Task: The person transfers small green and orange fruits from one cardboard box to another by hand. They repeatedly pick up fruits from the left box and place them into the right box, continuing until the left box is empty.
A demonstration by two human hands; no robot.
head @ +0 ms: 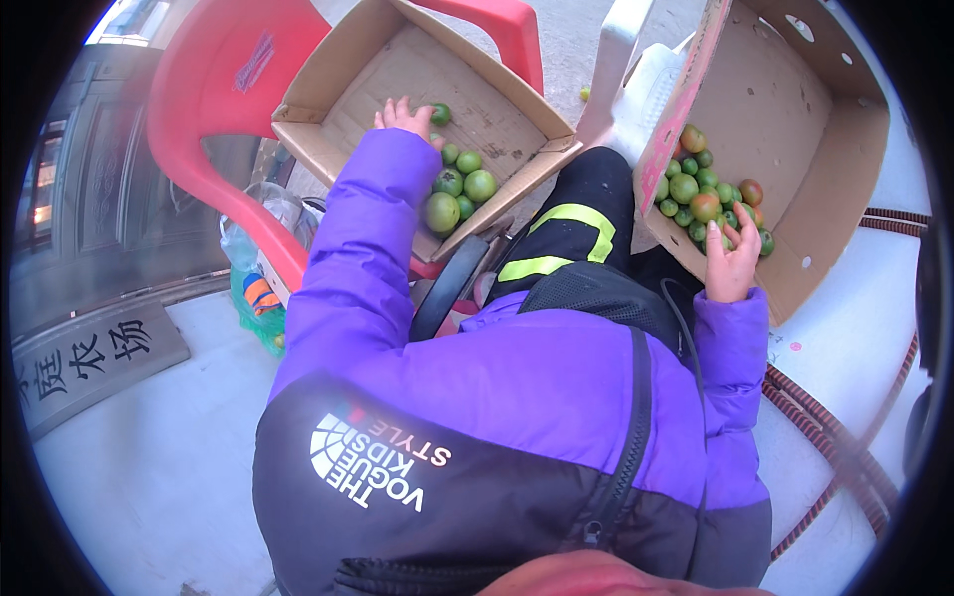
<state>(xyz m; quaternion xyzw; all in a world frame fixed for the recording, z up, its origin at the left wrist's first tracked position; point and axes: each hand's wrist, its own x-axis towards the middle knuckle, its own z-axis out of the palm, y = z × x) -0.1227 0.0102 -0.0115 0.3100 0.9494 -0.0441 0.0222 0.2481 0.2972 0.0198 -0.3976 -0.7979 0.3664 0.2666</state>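
My left hand (408, 121) is over a shallow cardboard box (462, 67), fingers spread and palm down. One small green tomato (440, 114) lies against its fingertips. Below it, several green tomatoes (449, 182) of different sizes cluster in the box's near corner. My right hand (732, 257) reaches into a second cardboard box (790, 97), with pink print on its outer side. Its thumb and fingers touch a pile of small tomatoes (704, 205), mostly green, some turning orange-red. Whether a tomato is held between those fingers is unclear.
The left box rests on a red plastic chair (201, 89); a white plastic chair (656, 89) adjoins the right box. Plastic bags (257, 290) sit left of the red chair. Farther left lies a plank (104, 357) bearing writing. Dark red-and-black ribbed bands (827, 432) cross the white surface at right.
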